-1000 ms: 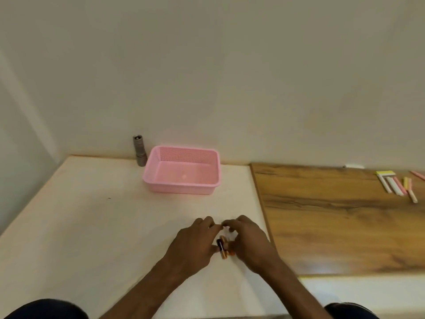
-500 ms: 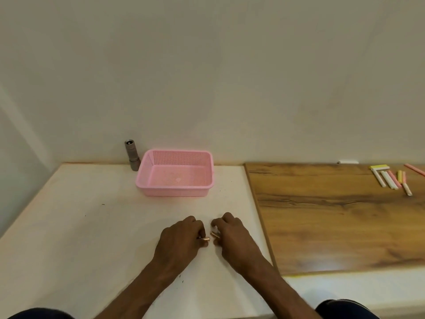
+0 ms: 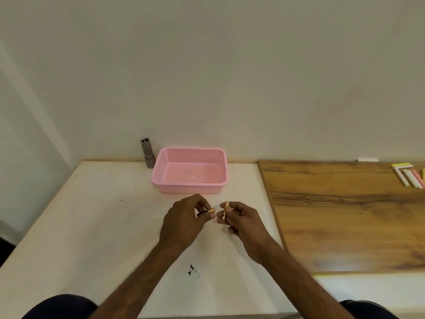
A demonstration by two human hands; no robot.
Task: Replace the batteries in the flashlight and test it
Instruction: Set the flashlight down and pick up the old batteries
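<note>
A grey flashlight (image 3: 147,152) stands upright against the back wall, just left of the pink basket (image 3: 161,171). My left hand (image 3: 184,221) pinches one copper-and-black battery (image 3: 210,210) between thumb and fingers, its copper end pointing right. My right hand (image 3: 242,218) holds a second copper-topped battery (image 3: 225,210) nearly upright. The two batteries are a short gap apart, above the white table (image 3: 92,215), in front of the basket. Most of each battery is hidden by fingers.
The pink basket looks empty. A wooden board (image 3: 345,215) covers the table's right part, with several coloured chalk-like sticks (image 3: 409,176) at its far right. Small dark specks (image 3: 192,270) lie on the white table near me.
My hands, first joined over the batteries, have drawn apart, each now holding one battery and raised a little towards the basket. The camera has tilted slightly.
</note>
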